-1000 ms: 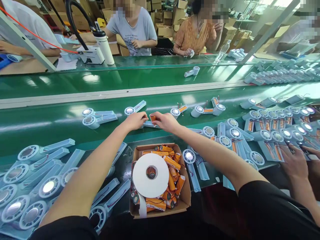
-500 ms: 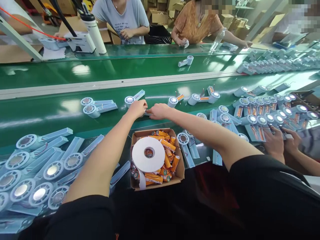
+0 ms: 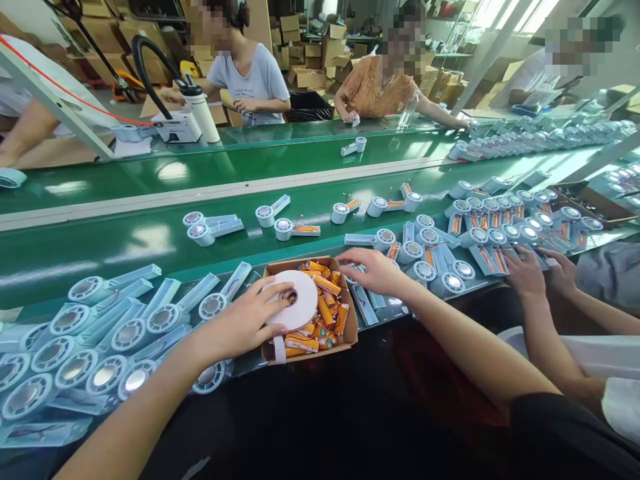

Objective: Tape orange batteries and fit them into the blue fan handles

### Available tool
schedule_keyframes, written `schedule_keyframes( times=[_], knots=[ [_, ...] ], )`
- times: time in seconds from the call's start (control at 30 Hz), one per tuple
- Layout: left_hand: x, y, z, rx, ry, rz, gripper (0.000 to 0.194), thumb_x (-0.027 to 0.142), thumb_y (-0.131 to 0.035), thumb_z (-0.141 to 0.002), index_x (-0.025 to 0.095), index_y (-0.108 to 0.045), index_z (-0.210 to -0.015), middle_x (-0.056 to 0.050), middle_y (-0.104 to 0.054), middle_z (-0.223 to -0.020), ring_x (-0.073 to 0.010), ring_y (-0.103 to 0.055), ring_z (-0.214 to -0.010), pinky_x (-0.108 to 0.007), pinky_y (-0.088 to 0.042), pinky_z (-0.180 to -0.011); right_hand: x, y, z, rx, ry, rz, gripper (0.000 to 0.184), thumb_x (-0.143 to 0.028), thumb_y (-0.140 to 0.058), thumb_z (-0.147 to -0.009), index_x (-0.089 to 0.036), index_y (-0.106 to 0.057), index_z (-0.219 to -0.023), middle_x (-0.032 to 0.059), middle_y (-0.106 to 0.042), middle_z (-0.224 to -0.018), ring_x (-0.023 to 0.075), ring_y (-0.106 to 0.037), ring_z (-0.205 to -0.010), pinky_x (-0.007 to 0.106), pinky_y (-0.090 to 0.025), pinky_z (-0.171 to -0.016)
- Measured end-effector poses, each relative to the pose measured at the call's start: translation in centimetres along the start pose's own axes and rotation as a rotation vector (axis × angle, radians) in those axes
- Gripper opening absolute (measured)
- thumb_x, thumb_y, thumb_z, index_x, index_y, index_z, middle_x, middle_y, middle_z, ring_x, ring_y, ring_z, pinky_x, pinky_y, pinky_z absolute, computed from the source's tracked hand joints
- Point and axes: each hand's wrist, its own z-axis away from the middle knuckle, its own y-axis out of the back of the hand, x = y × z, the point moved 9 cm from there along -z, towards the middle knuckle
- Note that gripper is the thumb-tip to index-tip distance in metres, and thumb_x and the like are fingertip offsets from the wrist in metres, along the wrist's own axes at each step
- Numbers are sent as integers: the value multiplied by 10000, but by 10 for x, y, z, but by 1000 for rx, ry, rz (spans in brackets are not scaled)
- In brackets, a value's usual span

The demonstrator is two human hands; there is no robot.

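My left hand [image 3: 243, 320] lies over a white tape roll [image 3: 306, 305], fingertips at its centre hole and thumb near its lower edge. The roll rests on orange wrapped battery cells [image 3: 326, 310] in a cardboard box [image 3: 353, 327], its loose tail [image 3: 279, 350] hanging over the front edge. My right hand [image 3: 373, 272] is open, fingers stretched toward the box's right rear corner, seemingly holding nothing. Beneath and beside it lie light-blue fan-shaped housings [image 3: 367, 307]. On the green belt, another housing with an orange cell in its handle [image 3: 306, 231] lies beyond the box.
Many light-blue housings [image 3: 103, 370] crowd the left side. More stand in rows at right, where a co-worker's hands [image 3: 525, 270] work. The green conveyor [image 3: 125, 247] runs across, with several housings spaced along it. People sit opposite, near a white bottle [image 3: 200, 113].
Both hands have drawn back from the belt, the left onto the tape roll, the right beside the box. A housing with an orange cell now shows where they were. The view has tilted up.
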Motion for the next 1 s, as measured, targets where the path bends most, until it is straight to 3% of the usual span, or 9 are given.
schedule_keyframes(
  times=[0.13, 0.23, 0.3, 0.53, 0.63, 0.73, 0.83, 0.93, 1.0],
  knots=[
    [-6, 4, -6, 14, 83, 14, 491, 545, -635, -999, 308, -721, -1421, -59, -585, -1611, -373, -390, -1552, -526, -440, -1251, 18, -26, -78, -144, -97, 423, 525, -191, -478, -1055, -106, -588, -1561, 191, -610, -1567, 313, -571, -1441, 472, -447, -1230],
    [-5, 8, -9, 21, 122, 15, 504, 555, -607, -1012, 281, -720, -1421, -66, -602, -1590, -357, -413, -1525, -507, -453, -1245, 36, -34, -124, -221, -130, 500, 526, -170, -483, -1019, -116, -644, -1516, 216, -621, -1533, 380, -572, -1413, 516, -494, -1159],
    [-3, 7, -7, 40, 143, 9, 518, 553, -585, -1023, 271, -708, -1439, -68, -594, -1601, -358, -420, -1520, -509, -460, -1242, 48, -38, -135, -265, -139, 532, 494, -182, -498, -998, -147, -717, -1439, 212, -650, -1492, 400, -582, -1380, 528, -518, -1116],
    [-5, -2, 6, 69, 169, 38, 570, 547, -496, -1049, 277, -636, -1531, -70, -530, -1666, -392, -379, -1568, -534, -512, -1192, 73, -52, -123, -347, -202, 580, 549, -257, -546, -971, -218, -676, -1503, 156, -597, -1586, 398, -540, -1413, 533, -540, -1102],
    [-8, 0, 6, 22, 142, 60, 645, 504, -610, -959, 295, -594, -1570, -65, -486, -1701, -410, -326, -1608, -531, -511, -1200, 70, -55, -127, -345, -250, 575, 512, -278, -589, -951, -155, -723, -1430, 192, -621, -1549, 419, -536, -1415, 564, -524, -1124],
    [-9, 1, 4, -69, 117, 52, 828, 321, -682, -799, 284, -536, -1613, -69, -418, -1743, -410, -276, -1640, -528, -482, -1239, 61, -41, -131, -322, -269, 542, 489, -294, -652, -929, -135, -754, -1379, 207, -661, -1497, 428, -560, -1397, 569, -510, -1142],
    [-8, 8, 6, -100, 119, 8, 788, 127, -577, -734, 302, -648, -1500, -35, -463, -1714, -385, -319, -1624, -546, -493, -1233, 43, -5, -122, -239, -263, 490, 499, -274, -666, -937, -195, -738, -1424, 167, -628, -1559, 424, -552, -1425, 573, -486, -1168],
    [4, 29, 19, 109, 118, -62, 603, 112, -549, -801, 312, -747, -1334, -34, -570, -1618, -380, -427, -1541, -579, -525, -1197, 12, 24, -87, -87, -231, 431, 508, -262, -540, -1040, -190, -641, -1532, 164, -563, -1625, 338, -563, -1430, 498, -477, -1184],
    [20, 46, 37, 349, 107, -106, 503, 207, -600, -871, 299, -731, -1348, -77, -649, -1510, -387, -489, -1470, -591, -522, -1195, -20, 14, -48, -64, -159, 254, 485, -362, -461, -1112, -194, -630, -1534, 144, -686, -1471, 238, -679, -1237, 375, -553, -1057]
  ],
)
